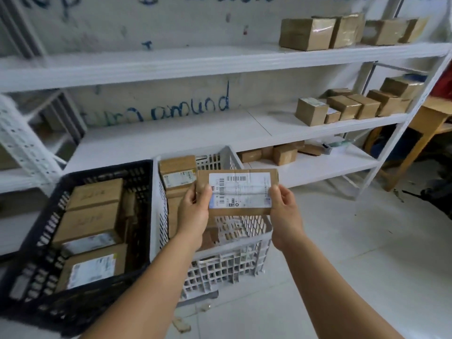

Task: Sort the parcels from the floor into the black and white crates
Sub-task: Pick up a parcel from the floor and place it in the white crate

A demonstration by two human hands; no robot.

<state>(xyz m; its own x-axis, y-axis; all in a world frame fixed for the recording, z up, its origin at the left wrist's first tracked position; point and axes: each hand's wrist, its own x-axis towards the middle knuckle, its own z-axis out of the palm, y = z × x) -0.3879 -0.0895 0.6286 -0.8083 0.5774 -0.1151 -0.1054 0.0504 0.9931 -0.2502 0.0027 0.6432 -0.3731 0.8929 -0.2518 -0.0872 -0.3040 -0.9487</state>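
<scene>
I hold a flat brown cardboard parcel point(238, 192) with a white barcode label facing me, above the white crate point(230, 250). My left hand point(194, 214) grips its left end and my right hand point(285, 214) grips its right end. The white crate holds a few brown parcels, one labelled parcel point(177, 173) standing at its far left. To its left stands the black crate point(102, 171), filled with several brown parcels, some with white labels.
White metal shelving point(220, 59) runs behind the crates, with several brown boxes point(307, 33) on its right part at three levels. A wooden table point(425, 128) stands at the right. Pale floor tiles point(354, 241) lie to the right of the crates.
</scene>
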